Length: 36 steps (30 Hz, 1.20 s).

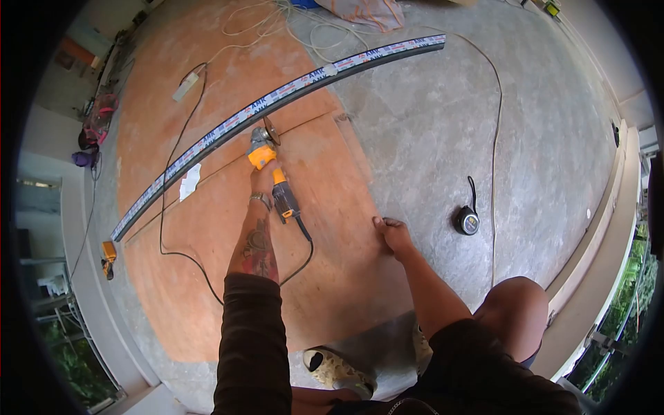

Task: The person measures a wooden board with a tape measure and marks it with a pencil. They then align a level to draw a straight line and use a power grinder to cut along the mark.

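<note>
1. Yellow and black, the grinder point(261, 158) is held in the left hand point(260, 181), with the fingers closed around it just behind its head; a watch point(261, 199) is worn on that wrist.
2. Its disc point(272, 131) is held at the near side of the long bar point(277, 99); whether the two are touching cannot be told.
3. The bar, covered along its top by film printed "AMK", is laid from the near left to the far right, across the orange board point(325, 277) and onto the grey floor point(429, 124).
4. The right hand point(394, 234) is placed at the board's right edge, fingers curled; whether the edge is gripped cannot be told.
5. A black cord point(311, 252) is trailed from the grinder's near end.
6. White paper point(189, 182) is seen on the board, just to the near side of the bar.
7. At right, a tape measure point(469, 221) is set on the floor, with a pale cable point(495, 138) stretched beyond it.
8. A yellow tool point(108, 259) is seen beside the bar's near left end.
</note>
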Each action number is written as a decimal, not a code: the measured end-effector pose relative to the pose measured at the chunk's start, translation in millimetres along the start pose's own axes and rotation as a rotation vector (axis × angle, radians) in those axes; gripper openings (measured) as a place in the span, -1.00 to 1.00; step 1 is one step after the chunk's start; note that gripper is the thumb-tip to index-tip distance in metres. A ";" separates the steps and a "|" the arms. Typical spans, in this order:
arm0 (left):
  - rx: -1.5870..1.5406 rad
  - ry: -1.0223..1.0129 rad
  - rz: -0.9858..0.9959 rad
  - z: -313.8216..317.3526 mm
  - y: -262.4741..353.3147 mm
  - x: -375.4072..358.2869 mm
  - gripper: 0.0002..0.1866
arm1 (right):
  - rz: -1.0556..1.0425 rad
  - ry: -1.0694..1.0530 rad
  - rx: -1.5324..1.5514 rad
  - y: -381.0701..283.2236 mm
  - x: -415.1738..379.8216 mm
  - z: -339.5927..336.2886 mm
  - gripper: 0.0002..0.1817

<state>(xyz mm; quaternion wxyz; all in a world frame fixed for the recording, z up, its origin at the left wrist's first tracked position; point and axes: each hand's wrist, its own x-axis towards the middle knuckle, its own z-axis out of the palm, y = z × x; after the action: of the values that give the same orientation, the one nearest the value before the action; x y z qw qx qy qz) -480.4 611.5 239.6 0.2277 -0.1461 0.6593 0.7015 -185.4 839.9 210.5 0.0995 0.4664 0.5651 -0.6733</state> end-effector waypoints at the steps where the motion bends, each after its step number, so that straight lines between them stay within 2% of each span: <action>1: 0.004 -0.004 -0.004 -0.5 -3.8 1.5 -0.73 | -0.027 0.037 0.017 -0.5 -2.3 0.9 -0.58; 20: 0.039 0.063 -0.044 2.5 0.7 5.4 -0.64 | 0.064 -0.016 -0.012 -0.4 3.0 -2.7 -0.61; 35: 0.027 0.064 -0.084 4.2 5.6 4.1 -0.66 | 0.054 -0.002 0.036 4.4 6.6 0.7 -0.62; 36: 0.038 0.054 -0.085 3.7 5.1 6.2 -0.64 | -0.002 0.033 -0.009 6.9 7.6 3.0 -0.59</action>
<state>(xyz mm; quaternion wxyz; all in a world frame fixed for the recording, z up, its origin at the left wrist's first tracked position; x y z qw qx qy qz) -487.9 615.8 241.2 0.2423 -0.1885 0.6717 0.6742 -186.5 838.0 200.1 0.0915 0.4761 0.5702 -0.6632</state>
